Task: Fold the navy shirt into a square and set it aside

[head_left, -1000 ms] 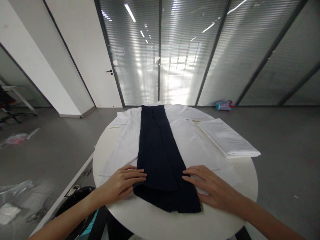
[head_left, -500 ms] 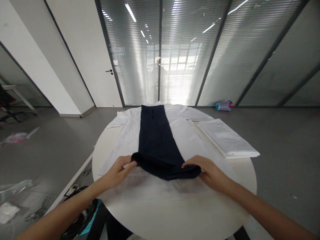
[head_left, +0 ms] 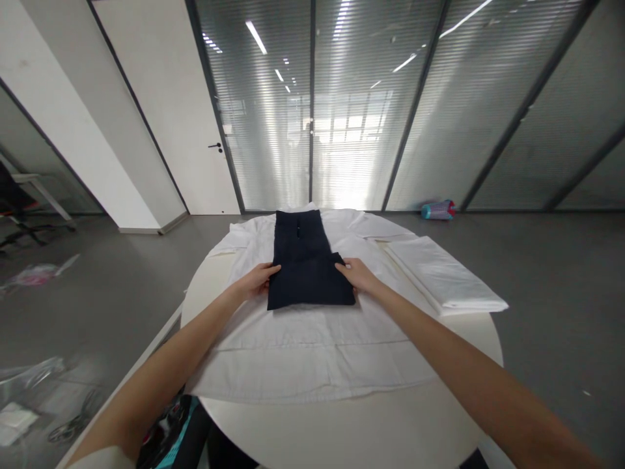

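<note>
A dark navy skirt (head_left: pixel 310 280) lies on a spread white shirt (head_left: pixel 312 365). Its waist end, with a short slit, points away from me, and its lower part is folded up over itself, the near edge forming a fold. My left hand (head_left: pixel 258 280) pinches the left side of the folded layer, thumb on top. On the opposite side my right hand (head_left: pixel 359 273) grips the right corner of that layer, which juts out a little past the part beneath. Some fingers of both hands are hidden beneath the cloth.
A round white table (head_left: pixel 371 430) carries the clothes. At its right lies a folded white cloth (head_left: pixel 444 273), overhanging the edge. Below the left edge is a dark and turquoise item (head_left: pixel 178 430). A glass wall with blinds (head_left: pixel 351 130) stands beyond the table.
Both hands have moved away from me and closer together, carrying the skirt's hem up over the rest. The skirt now looks shorter, and more of the white shirt's near part shows.
</note>
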`<state>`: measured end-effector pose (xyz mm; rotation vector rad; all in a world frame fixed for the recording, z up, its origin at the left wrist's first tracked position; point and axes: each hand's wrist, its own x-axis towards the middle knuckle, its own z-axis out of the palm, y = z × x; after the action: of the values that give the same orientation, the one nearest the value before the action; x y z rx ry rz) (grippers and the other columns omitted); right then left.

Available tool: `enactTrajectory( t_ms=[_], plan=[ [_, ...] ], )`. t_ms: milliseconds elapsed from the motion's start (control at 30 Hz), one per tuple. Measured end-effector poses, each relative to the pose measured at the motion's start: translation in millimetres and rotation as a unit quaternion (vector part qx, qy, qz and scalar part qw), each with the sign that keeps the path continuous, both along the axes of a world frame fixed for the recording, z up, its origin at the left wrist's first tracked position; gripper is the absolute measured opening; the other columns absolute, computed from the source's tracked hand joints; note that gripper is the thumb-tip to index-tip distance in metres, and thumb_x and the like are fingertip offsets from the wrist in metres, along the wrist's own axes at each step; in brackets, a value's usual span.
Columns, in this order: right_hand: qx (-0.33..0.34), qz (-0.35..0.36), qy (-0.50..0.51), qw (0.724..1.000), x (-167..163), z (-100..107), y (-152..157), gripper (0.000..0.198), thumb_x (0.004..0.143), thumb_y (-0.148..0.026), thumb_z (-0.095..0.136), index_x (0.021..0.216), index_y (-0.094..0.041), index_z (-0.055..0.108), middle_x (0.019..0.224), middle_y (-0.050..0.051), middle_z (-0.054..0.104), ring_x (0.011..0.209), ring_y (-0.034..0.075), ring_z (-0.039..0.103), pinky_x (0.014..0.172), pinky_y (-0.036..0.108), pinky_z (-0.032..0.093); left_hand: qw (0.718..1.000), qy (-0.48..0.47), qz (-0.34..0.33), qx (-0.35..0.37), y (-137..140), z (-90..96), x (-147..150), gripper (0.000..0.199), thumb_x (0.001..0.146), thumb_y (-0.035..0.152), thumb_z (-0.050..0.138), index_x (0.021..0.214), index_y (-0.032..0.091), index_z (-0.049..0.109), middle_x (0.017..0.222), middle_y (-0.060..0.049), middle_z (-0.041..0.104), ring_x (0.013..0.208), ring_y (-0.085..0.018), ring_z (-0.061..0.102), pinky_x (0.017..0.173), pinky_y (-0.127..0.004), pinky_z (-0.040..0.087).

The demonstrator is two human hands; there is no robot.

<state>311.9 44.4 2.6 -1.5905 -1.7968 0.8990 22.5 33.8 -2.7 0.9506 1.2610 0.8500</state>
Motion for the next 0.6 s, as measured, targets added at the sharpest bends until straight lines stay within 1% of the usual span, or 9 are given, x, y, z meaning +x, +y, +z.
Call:
enactTrajectory(
  t_ms=[67, 133, 200, 233, 267, 333, 433, 500, 600],
  plan=[
    [-0.031, -0.016, -0.001, 0.999, 3.3, -0.2, -5.8, 0.027, 0.095, -0.036, 0.058, 0.097, -0.01, 0.067, 0.056, 0.002, 0.06, 0.042, 0.013, 0.052, 0.043, 0.023, 0.038, 0.999, -0.038, -0.018, 0.013, -5.5, 3.6, -1.4, 0.056, 0.074, 0.033, 0.085, 0.121, 0.017, 0.059, 0.074, 0.0, 0.064, 0.056, -0.01, 0.057, 0.051, -0.02, 0.045],
    [-0.083, -0.011, 0.016, 0.996, 8.5, 2.0, -13.6, 0.036, 0.095, -0.041, 0.059, 0.111, -0.01, 0.063, 0.05, -0.001, 0.057, 0.037, 0.013, 0.05, 0.039, 0.022, 0.037, 0.997, -0.07, -0.028, 0.022, -12.9, 9.1, -2.7, 0.084, 0.072, 0.028, 0.087, 0.143, 0.021, 0.043, 0.093, -0.005, 0.069, 0.069, -0.013, 0.065, 0.06, -0.022, 0.05],
    [-0.12, 0.018, 0.046, 0.992, 15.3, 5.2, -22.2, 0.044, 0.095, -0.042, 0.06, 0.126, -0.01, 0.056, 0.05, -0.002, 0.058, 0.037, 0.013, 0.051, 0.037, 0.022, 0.038, 0.998, -0.054, -0.021, 0.032, -21.8, 14.1, -5.7, 0.104, 0.071, 0.026, 0.088, 0.154, 0.023, 0.025, 0.098, -0.006, 0.07, 0.075, -0.014, 0.067, 0.066, -0.024, 0.052],
    [-0.127, 0.032, 0.056, 0.99, 18.9, 6.7, -26.7, 0.049, 0.094, -0.04, 0.061, 0.132, -0.011, 0.052, 0.052, -0.001, 0.06, 0.038, 0.013, 0.052, 0.037, 0.021, 0.038, 0.999, -0.027, -0.017, 0.043, -26.8, 15.7, -8.3, 0.109, 0.071, 0.028, 0.088, 0.156, 0.023, 0.019, 0.095, -0.006, 0.071, 0.074, -0.015, 0.067, 0.066, -0.024, 0.051],
    [-0.128, 0.042, 0.06, 0.989, 22.4, 7.8, -31.5, 0.053, 0.093, -0.039, 0.063, 0.136, -0.012, 0.048, 0.054, -0.001, 0.061, 0.039, 0.012, 0.052, 0.037, 0.021, 0.037, 0.998, 0.008, -0.021, 0.055, -32.3, 16.7, -11.5, 0.111, 0.072, 0.031, 0.088, 0.157, 0.023, 0.016, 0.09, -0.004, 0.071, 0.071, -0.015, 0.066, 0.064, -0.024, 0.05],
    [-0.125, 0.06, 0.057, 0.989, 28.0, 8.6, -41.7, 0.058, 0.091, -0.034, 0.064, 0.141, -0.013, 0.044, 0.057, -0.001, 0.062, 0.041, 0.011, 0.049, 0.038, 0.02, 0.034, 0.993, 0.074, -0.056, 0.069, -44.1, 17.3, -18.5, 0.108, 0.074, 0.04, 0.085, 0.156, 0.023, 0.018, 0.078, -0.001, 0.069, 0.062, -0.013, 0.063, 0.056, -0.022, 0.045],
    [-0.114, 0.088, 0.068, 0.987, 29.5, 3.5, -56.0, 0.06, 0.09, -0.027, 0.061, 0.145, -0.013, 0.04, 0.057, -0.005, 0.058, 0.044, 0.01, 0.047, 0.043, 0.02, 0.033, 0.984, 0.108, -0.126, 0.064, -61.5, 16.7, -25.3, 0.104, 0.075, 0.049, 0.082, 0.154, 0.024, 0.021, 0.071, 0.002, 0.066, 0.056, -0.012, 0.06, 0.048, -0.019, 0.037],
    [-0.068, 0.091, 0.082, 0.99, 25.5, -4.5, -62.5, 0.061, 0.089, -0.022, 0.056, 0.146, -0.013, 0.038, 0.059, -0.007, 0.053, 0.049, 0.012, 0.048, 0.049, 0.022, 0.037, 0.98, 0.116, -0.144, 0.077, -70.0, 15.9, -24.7, 0.101, 0.075, 0.051, 0.08, 0.154, 0.024, 0.022, 0.067, 0.003, 0.064, 0.053, -0.011, 0.057, 0.045, -0.018, 0.033],
    [0.054, 0.054, 0.052, 0.996, 16.2, -19.3, -66.7, 0.056, 0.087, -0.015, 0.048, 0.142, -0.015, 0.04, 0.065, -0.006, 0.048, 0.056, 0.013, 0.049, 0.057, 0.025, 0.042, 0.973, 0.141, -0.149, 0.109, -74.5, 11.2, -19.4, 0.097, 0.075, 0.048, 0.08, 0.151, 0.019, 0.027, 0.056, 0.008, 0.058, 0.044, -0.007, 0.048, 0.042, -0.016, 0.025]
  ],
)
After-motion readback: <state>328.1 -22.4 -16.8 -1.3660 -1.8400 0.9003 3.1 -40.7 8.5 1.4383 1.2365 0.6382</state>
